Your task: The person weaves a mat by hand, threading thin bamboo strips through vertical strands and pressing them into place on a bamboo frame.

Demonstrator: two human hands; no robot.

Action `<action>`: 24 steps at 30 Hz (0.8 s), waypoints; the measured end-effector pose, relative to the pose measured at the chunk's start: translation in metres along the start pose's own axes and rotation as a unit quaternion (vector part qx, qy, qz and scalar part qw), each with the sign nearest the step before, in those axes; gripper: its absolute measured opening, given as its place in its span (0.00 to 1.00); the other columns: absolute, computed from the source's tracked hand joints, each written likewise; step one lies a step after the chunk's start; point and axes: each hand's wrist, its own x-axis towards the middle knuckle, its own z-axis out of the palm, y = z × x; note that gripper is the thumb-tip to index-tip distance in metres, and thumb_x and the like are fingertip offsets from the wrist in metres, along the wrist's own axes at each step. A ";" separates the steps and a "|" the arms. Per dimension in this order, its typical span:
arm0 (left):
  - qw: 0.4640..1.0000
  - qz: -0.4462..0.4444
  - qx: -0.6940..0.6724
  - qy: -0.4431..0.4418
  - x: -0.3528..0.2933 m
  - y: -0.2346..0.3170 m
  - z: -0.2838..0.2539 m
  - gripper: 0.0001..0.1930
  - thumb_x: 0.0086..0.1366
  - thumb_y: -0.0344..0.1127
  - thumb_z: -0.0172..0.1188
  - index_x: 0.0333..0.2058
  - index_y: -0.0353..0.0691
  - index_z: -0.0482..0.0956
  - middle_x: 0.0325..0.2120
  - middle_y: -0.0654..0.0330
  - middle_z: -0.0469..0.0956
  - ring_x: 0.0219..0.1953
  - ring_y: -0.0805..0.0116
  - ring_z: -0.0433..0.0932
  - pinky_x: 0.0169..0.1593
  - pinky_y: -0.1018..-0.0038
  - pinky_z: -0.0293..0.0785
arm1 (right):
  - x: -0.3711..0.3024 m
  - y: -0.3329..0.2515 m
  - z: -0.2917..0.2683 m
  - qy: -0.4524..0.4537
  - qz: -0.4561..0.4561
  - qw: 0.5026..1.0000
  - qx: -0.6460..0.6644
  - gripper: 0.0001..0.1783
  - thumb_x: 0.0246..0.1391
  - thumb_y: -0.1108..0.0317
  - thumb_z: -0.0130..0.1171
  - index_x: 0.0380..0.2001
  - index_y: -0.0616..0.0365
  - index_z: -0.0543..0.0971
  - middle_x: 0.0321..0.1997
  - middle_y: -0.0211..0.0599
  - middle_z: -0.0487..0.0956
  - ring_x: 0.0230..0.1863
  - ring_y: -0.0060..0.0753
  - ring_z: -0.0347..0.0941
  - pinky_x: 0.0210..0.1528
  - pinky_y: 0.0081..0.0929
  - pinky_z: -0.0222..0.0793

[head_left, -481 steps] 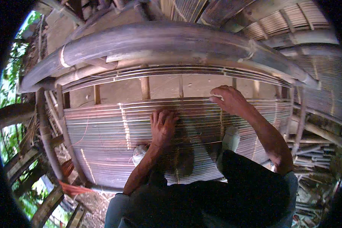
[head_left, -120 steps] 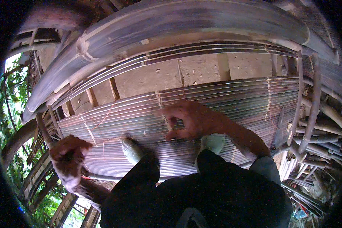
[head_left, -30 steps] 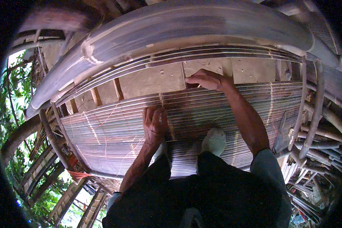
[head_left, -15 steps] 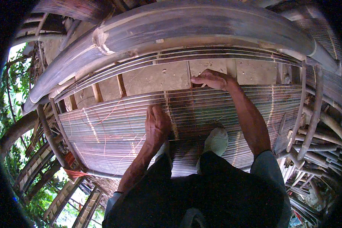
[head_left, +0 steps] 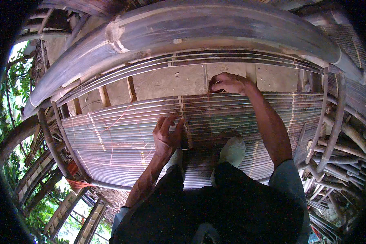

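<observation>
Slatted mat (head_left: 124, 132) seems light, springy; better hold its upper edge. Left hand (head_left: 167, 135) is loosely spread; whether right hand (head_left: 230, 84) grasps something, I cannot tell.

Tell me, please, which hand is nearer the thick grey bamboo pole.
The right hand; the left hand is farther from the pole, over the striped slatted panel.
</observation>
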 end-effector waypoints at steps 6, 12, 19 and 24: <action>0.997 0.068 0.014 0.014 -0.010 -0.013 0.006 0.05 0.57 0.26 0.66 0.32 0.38 0.80 0.29 0.53 0.78 0.31 0.54 0.81 0.31 0.64 0.79 | 0.012 0.010 0.000 0.026 0.009 0.999 0.041 0.14 0.54 0.67 0.63 0.42 0.60 0.84 0.36 0.35 0.84 0.37 0.27 0.77 0.42 0.25 0.72; 0.995 0.047 0.087 -0.029 -0.013 -0.008 0.013 0.05 0.60 0.27 0.62 0.35 0.40 0.76 0.31 0.53 0.77 0.29 0.50 0.79 0.26 0.61 0.76 | 0.031 0.022 -0.009 -0.015 -0.012 0.999 0.039 0.09 0.48 0.73 0.63 0.34 0.60 0.86 0.29 0.34 0.84 0.27 0.22 0.76 0.32 0.22 0.72; 0.993 0.033 0.101 -0.054 -0.018 -0.017 0.011 0.11 0.60 0.32 0.65 0.39 0.40 0.73 0.30 0.53 0.76 0.29 0.50 0.79 0.23 0.59 0.74 | 0.036 0.005 -0.001 0.002 0.080 0.994 0.079 0.07 0.48 0.73 0.56 0.26 0.61 0.83 0.23 0.32 0.80 0.25 0.22 0.72 0.29 0.25 0.67; 0.997 0.002 0.074 0.004 -0.012 -0.012 0.004 0.15 0.57 0.31 0.68 0.42 0.39 0.75 0.29 0.53 0.77 0.28 0.55 0.80 0.27 0.63 0.76 | 0.054 0.021 -0.003 -0.028 0.045 0.995 -0.079 0.07 0.48 0.73 0.56 0.26 0.60 0.83 0.24 0.32 0.81 0.25 0.23 0.71 0.30 0.25 0.67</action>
